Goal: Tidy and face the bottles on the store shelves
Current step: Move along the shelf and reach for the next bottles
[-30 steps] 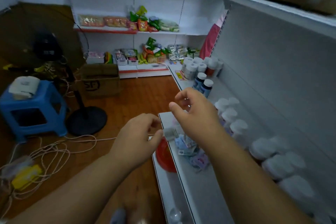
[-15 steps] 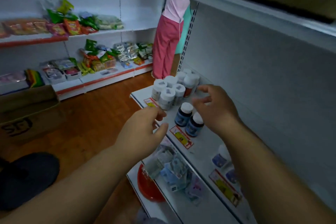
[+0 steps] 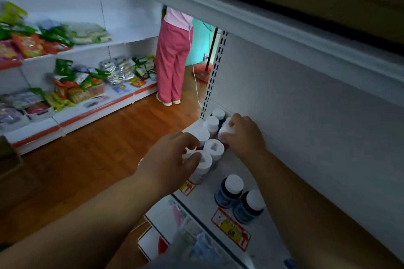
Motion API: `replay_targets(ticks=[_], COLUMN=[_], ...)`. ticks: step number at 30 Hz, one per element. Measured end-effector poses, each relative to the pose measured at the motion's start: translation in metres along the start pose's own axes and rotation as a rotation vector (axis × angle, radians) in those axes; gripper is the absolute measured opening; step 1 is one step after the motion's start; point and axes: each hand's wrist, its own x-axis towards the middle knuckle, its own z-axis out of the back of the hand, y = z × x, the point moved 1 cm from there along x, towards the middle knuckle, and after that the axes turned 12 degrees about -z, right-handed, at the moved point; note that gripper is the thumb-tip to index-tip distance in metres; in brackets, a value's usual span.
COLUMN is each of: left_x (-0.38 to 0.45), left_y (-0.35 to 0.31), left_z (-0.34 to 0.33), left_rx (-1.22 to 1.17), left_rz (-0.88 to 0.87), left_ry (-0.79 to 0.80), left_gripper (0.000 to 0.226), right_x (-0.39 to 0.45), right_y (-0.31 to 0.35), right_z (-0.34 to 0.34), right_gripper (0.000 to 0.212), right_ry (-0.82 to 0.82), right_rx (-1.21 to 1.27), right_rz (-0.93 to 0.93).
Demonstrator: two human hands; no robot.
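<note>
While bottles (image 3: 215, 148) crowd shelf (image 3: 271, 244), hands gripping caps

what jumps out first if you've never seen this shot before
Both hands are on a cluster of white-capped bottles at the shelf's far end: the left hand grips a front bottle, the right hand a back one. Two dark blue bottles stand nearer, and a person in pink trousers stands down the aisle.

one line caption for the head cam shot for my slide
Left hand and right hand each grip a white-capped bottle in the shelf-end cluster.
</note>
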Motion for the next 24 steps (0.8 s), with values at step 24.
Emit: replay_targets(ticks=[24], left_x=[0.002], left_y=[-0.074], left_z=[-0.020], left_rx=[-0.748], left_rz=[-0.383], left_ry=[0.688], left_gripper=[0.030], right_x=[-0.232], right_y=[0.028], right_z=[0.122], right_gripper=[0.020], right_ry=[-0.423], right_rx=[0.808], right_rz=[-0.525])
